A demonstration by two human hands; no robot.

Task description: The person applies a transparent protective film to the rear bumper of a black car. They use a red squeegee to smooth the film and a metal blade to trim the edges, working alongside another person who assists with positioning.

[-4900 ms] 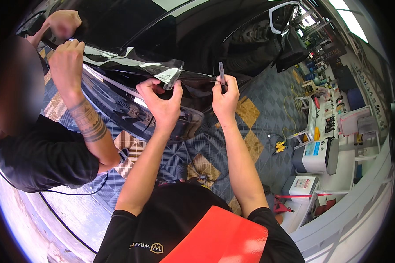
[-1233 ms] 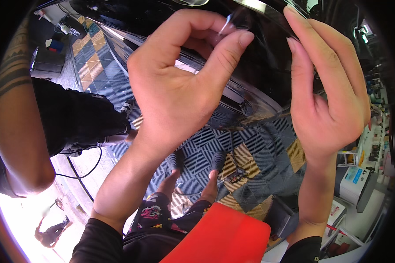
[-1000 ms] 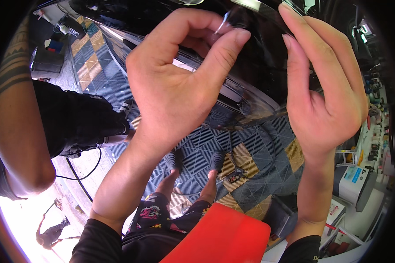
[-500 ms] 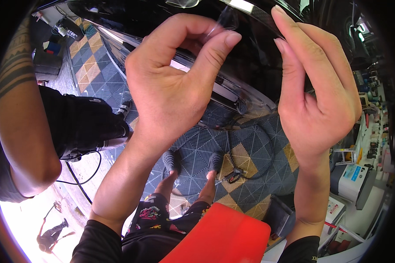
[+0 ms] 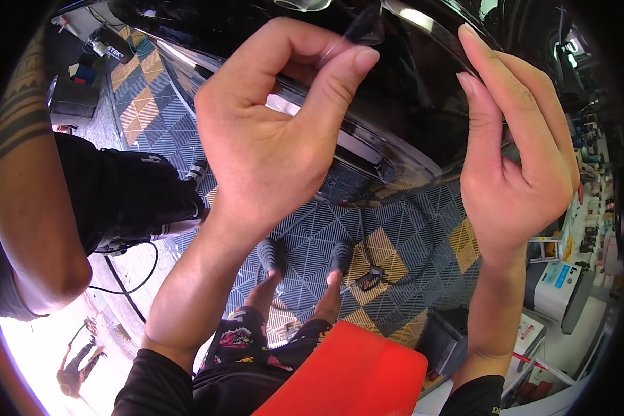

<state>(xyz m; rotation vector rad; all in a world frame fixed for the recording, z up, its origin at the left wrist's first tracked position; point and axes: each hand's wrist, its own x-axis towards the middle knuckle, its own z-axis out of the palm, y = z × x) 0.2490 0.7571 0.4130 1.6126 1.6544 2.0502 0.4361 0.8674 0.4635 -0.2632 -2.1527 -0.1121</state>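
Note:
My left hand [image 5: 267, 135] is closed in a pinch on a piece of clear film [image 5: 365, 29]. The film stands up, creased, beyond my thumb and index finger, in front of a glossy black car body [image 5: 412, 80]. To the right, my right hand [image 5: 520, 149] is raised beside the same dark surface. Its fingers are stretched out together, with a gap between the index fingertip and the thumb, and I see nothing held there. Whether those fingertips touch the surface is unclear.
Another person's tattooed arm [image 5: 31, 187] is close on my left. A hose with a spray gun [image 5: 371, 279] lies on the patterned floor tiles [image 5: 312, 229]. At right are a grey-and-white case [image 5: 558, 288] and shelves of small items; a red panel [image 5: 347, 371] is below me.
My right hand has moved to the right and slightly down, away from my left. The left hand has barely moved and keeps its pinch on the film.

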